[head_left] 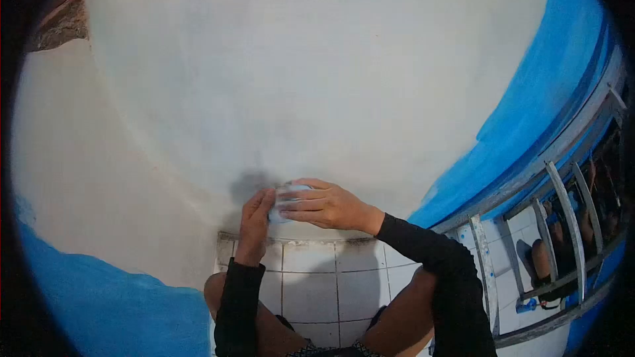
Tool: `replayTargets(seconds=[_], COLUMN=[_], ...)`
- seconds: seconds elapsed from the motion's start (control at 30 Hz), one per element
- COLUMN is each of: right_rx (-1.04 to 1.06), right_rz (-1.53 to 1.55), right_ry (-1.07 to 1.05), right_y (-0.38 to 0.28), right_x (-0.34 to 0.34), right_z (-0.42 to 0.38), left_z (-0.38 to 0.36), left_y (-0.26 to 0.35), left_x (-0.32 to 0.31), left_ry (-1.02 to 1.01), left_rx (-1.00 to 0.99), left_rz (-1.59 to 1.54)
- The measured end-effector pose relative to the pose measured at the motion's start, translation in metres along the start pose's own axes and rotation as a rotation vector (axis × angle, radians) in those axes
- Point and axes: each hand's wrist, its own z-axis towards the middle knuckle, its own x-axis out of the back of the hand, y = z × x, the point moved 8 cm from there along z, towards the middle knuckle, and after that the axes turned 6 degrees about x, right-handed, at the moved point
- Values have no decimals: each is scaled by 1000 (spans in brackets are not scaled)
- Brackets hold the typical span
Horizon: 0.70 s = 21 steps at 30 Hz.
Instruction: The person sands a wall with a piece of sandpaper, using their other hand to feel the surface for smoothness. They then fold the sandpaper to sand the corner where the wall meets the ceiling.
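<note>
Close to the foot of a pale wall (pixel 317 92), my two hands meet around a small light-blue and whitish thing (pixel 280 215), whose kind I cannot make out. My right hand (pixel 334 205) comes over it from the right, its fingers closed across the front. On the left side, my left hand (pixel 254 223) presses its fingers against the edge of the same thing. Much of it is hidden behind the fingers. The hands cast a shadow on the wall. Dark long sleeves cover both forearms.
My bent knees (pixel 409 304) are below, over a white tiled floor (pixel 309 296). Blue paint (pixel 112 297) covers the lower left wall, with another blue area (pixel 536 92) at right. A ladder-like frame (pixel 562 221) stands at right, and a person's knee (pixel 541 261) shows behind it.
</note>
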Motion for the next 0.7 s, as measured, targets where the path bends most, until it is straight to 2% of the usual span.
replayTargets(seconds=[0.03, 0.17, 0.23, 0.27, 0.33, 0.37, 0.43, 0.5, 0.53, 0.57, 0.63, 0.7], right_rx=[1, 65, 152, 184, 146, 120, 94, 48, 44, 45, 193, 198], right_rz=[103, 167, 19, -99, -340, -435, -522, -700, -640, -645, -553, -540], right_ry=[-14, -38, -149, -138, -19, 11, 40, -189, -258, -262, -357, -375], right_y=[3, 7, 6, 9, 14, 21, 33, 48, 54, 53, 42, 48], right_x=[-2, 11, 16, 27, 81, 100, 111, 94, 75, 62, 26, 26], right_z=[3, 25, 30, 32, 52, 57, 60, 56, 41, 29, 7, 4], left_z=[2, 6, 0, 2, -3, -4, -20, -26, -29, -29, -30, -27], left_y=[-2, -9, 1, 0, 10, 10, 42, 51, 58, 60, 63, 59], left_x=[-3, -10, -11, -12, 12, 13, 24, 27, 27, 26, 29, 31], left_ry=[-23, -141, -56, -55, 227, 236, 457, 491, 523, 521, 546, 545], left_rx=[52, 117, 87, 91, -120, -109, -400, -462, -533, -535, -543, -532], left_rz=[-79, -274, -250, -252, -70, -74, 254, 306, 355, 350, 367, 332])
